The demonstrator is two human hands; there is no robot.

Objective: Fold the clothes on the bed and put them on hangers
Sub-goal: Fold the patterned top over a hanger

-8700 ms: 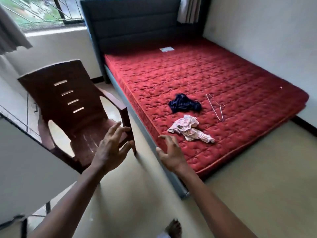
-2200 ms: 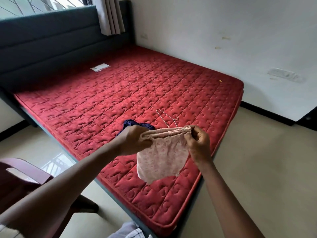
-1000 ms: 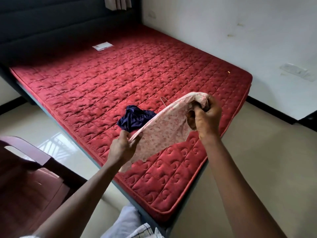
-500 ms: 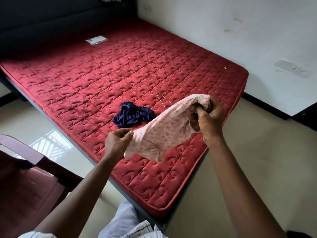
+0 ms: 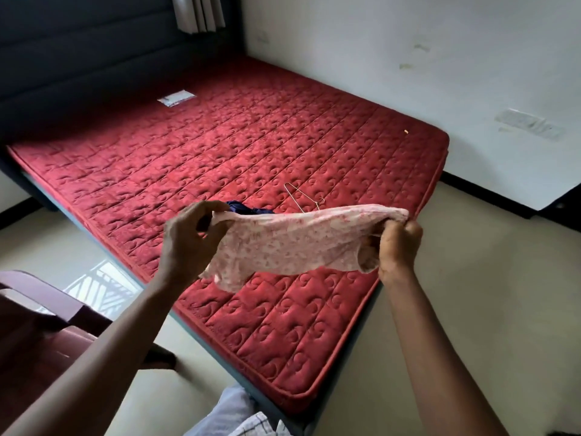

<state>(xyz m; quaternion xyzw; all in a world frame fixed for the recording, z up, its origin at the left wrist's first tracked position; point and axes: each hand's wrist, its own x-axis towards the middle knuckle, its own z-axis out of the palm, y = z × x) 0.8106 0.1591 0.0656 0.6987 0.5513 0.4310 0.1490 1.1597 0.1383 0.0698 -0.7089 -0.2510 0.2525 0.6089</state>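
**Pink garment held spread between both hands over the bed**

A red quilted mattress [image 5: 251, 136] fills most of the head view. It is set against a dark padded headboard [image 5: 78, 58] at the far end and a pale wall [image 5: 408, 58] on its far side. A dark brown chair [image 5: 31, 335] stands on the floor at lower left, just off the near edge of the bed. The pink floral garment [image 5: 292, 243] is raised clear of the mattress, above its near corner, and is drawn out sideways into a broad band that sags slightly in the middle. The left hand [image 5: 188, 243] pinches one end of its upper edge between the thumb and curled fingers. The right hand [image 5: 397, 247] is closed round the bunched opposite end. Behind the upper edge of the pink cloth, a dark blue garment [image 5: 248, 210] lies crumpled on the mattress and is mostly hidden. Just beside it to the right lies a thin wire hanger [image 5: 301, 196], partly covered by the raised cloth. A small white label [image 5: 176, 98] lies near the headboard, well apart from the clothes.
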